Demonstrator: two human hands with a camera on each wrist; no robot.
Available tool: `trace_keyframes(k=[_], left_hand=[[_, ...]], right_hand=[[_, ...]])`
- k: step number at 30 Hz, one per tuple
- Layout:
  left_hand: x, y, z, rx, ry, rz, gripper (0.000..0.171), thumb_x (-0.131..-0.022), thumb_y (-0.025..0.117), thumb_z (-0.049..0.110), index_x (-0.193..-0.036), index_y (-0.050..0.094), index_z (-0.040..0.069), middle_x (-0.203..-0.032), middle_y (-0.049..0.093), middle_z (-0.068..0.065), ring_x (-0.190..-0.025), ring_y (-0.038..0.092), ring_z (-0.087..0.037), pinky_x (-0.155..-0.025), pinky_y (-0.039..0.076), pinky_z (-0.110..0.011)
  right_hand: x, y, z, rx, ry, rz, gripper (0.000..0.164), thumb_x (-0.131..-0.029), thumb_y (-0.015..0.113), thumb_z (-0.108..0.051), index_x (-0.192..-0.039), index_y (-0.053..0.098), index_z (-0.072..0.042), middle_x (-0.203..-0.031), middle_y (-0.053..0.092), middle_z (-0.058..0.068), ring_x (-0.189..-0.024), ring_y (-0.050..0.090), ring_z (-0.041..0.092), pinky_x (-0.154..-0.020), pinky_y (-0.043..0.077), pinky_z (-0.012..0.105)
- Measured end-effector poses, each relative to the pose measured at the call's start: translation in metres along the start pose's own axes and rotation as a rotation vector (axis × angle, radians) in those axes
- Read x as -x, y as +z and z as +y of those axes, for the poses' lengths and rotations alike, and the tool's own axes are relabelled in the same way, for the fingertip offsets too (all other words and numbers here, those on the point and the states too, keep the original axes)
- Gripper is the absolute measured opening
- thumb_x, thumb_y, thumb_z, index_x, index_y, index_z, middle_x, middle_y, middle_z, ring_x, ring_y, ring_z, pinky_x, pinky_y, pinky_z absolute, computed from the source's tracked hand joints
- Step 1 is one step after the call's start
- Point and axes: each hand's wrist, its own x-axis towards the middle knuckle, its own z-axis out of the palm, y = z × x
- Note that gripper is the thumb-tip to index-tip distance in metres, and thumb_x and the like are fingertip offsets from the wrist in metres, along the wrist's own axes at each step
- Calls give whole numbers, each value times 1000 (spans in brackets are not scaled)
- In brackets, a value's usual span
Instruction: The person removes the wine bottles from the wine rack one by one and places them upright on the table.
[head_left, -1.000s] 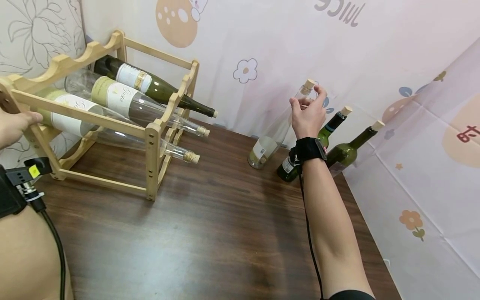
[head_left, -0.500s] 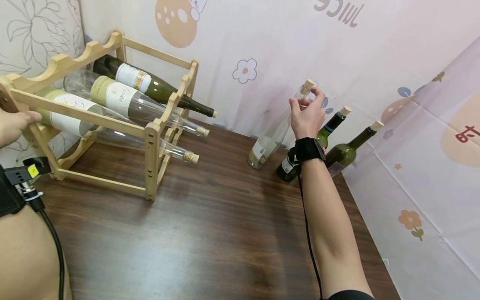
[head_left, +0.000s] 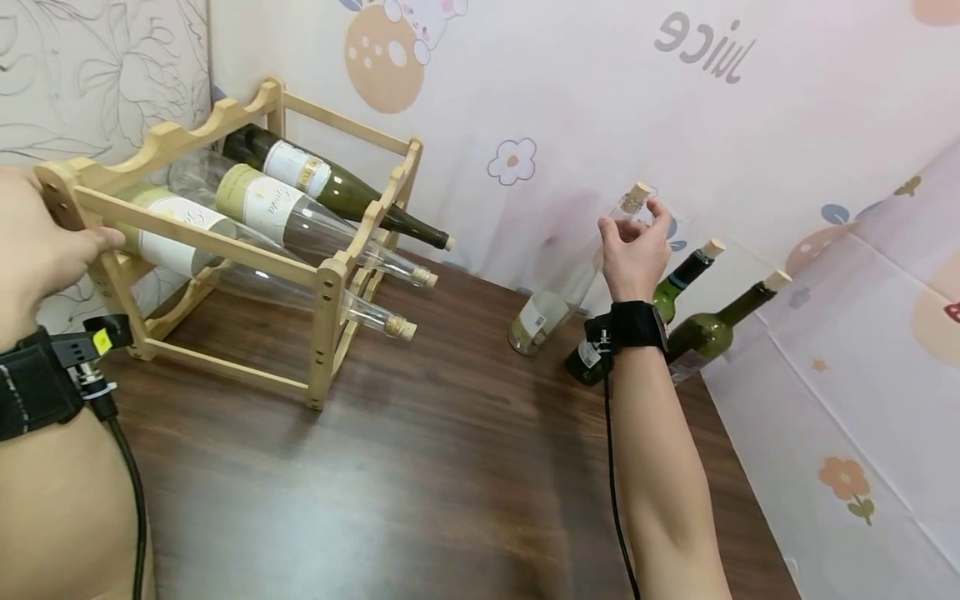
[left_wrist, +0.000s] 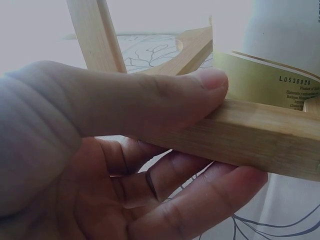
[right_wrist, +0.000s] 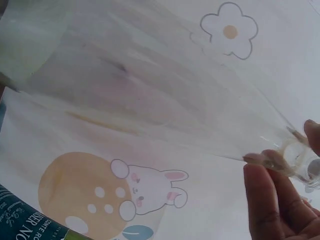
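Note:
At the left of the head view, my left hand [head_left: 45, 250] grips the corner of a wooden wine rack [head_left: 325, 342]. The left wrist view shows the thumb over a wooden bar [left_wrist: 270, 142] and the fingers under it. My right hand [head_left: 637, 260] pinches the neck of a clear glass bottle [head_left: 542, 317], just below its cork [head_left: 638, 192]. The bottle's base is by the dark tabletop and its neck leans right. In the right wrist view, the thumb and fingers are on both sides of the neck; part of the bottle lies outside that frame.
Two corked green bottles, one with a blue collar [head_left: 688, 268] and one at the right [head_left: 705, 333], stand behind my right forearm. Several bottles lie in the rack, including a dark green one [head_left: 352, 187]. A printed curtain [head_left: 570, 100] backs the brown table [head_left: 420, 467].
The head view has shifted, so the scene sits further right and lower. Both hands keep their holds on the rack and the bottle neck.

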Motion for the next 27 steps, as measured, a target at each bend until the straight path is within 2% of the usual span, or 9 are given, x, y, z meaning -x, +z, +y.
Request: trace_keyframes(k=[3,5,10,11,16,21,24,27], left_hand=[[-2,-3,2,-42,19,6,40,-98,66,7,-120,47,-21,-90,53,-39,-68,49,-27,-51,25,-16],[-4,-5,3,-61,24,5,37,-97,68,9,-112,50,-19,-78,54,-34,-62,43,-18,-48,29,-20],[-2,-7,2,-68,31,3,35,-96,70,10,-110,52,-17,-77,55,-32,-66,45,-23,-49,30,-23],[-2,-7,2,-66,35,4,35,-96,70,10,-110,52,-17,-76,56,-32,-65,43,-19,-49,30,-22],[0,-11,2,-53,33,-7,36,-95,70,10,-110,53,-19,-76,56,-32,-62,43,-16,-48,32,-25],[0,-14,1,-85,21,-24,38,-97,71,16,-110,54,-17,-82,58,-36,-61,45,-21,-49,36,-30],[-3,-15,0,-137,1,-41,40,-98,69,21,-107,55,-15,-81,59,-34,-67,51,-33,-54,37,-36],[-5,-16,-2,-179,-9,-50,40,-98,69,25,-103,56,-13,-76,60,-31,-73,54,-43,-56,37,-39]], right_hand=[[2,-2,0,23,-1,2,69,-101,70,-34,-159,35,-23,-128,76,7,-118,68,19,-101,50,32],[3,-2,-1,31,-5,6,69,-100,71,-33,-159,36,-23,-129,75,8,-120,66,21,-103,49,35],[6,-1,-2,46,-18,13,70,-98,73,-32,-158,38,-21,-133,72,11,-125,63,25,-109,45,40],[6,0,-2,49,-21,14,70,-98,72,-32,-158,38,-20,-134,71,12,-126,63,26,-110,45,40],[11,0,-3,52,-38,34,69,-99,71,-30,-159,38,-19,-144,62,12,-134,57,25,-111,45,41],[25,-3,2,-72,-128,145,59,-99,71,-22,-152,48,-13,-143,60,11,-132,57,21,-102,51,34],[37,-6,4,-172,-186,211,51,-97,73,-15,-145,54,-10,-136,64,11,-124,61,17,-95,53,29],[50,-7,5,-229,-225,234,47,-97,73,-13,-141,57,-8,-129,66,9,-117,62,12,-91,53,25]])
